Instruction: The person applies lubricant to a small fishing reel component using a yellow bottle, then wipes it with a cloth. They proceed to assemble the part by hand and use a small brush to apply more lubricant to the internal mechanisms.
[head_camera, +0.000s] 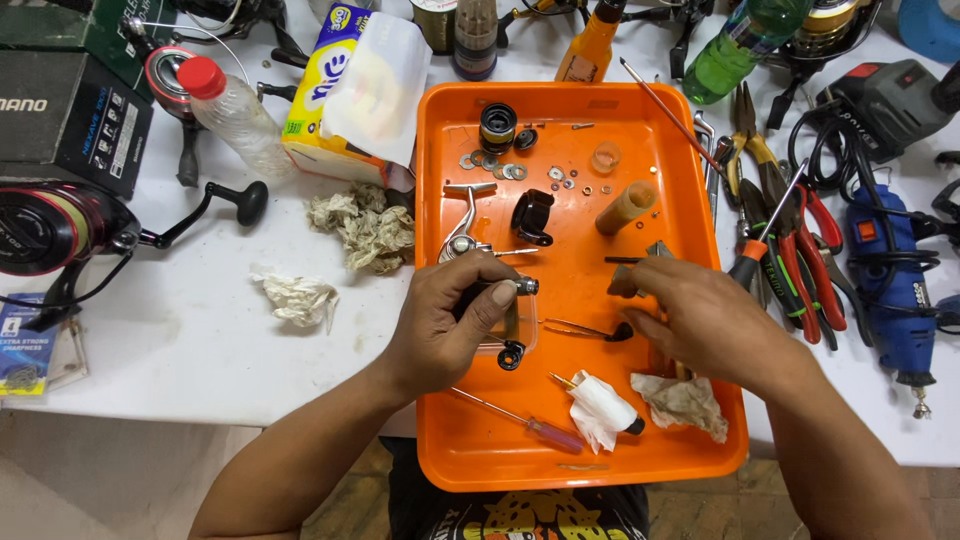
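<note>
Over the orange tray, nearest us, a red-handled screwdriver and a small white bottle lie beside a stained rag. Just beyond, the left hand has its fingers closed around the silver reel body, shaft end poking right. The right hand sits low, fingers curled on a small dark part — keeping both over the tray seems wise, so nothing rolls off. Further back, washers and a black spool; pliers wait on the white surface.
</note>
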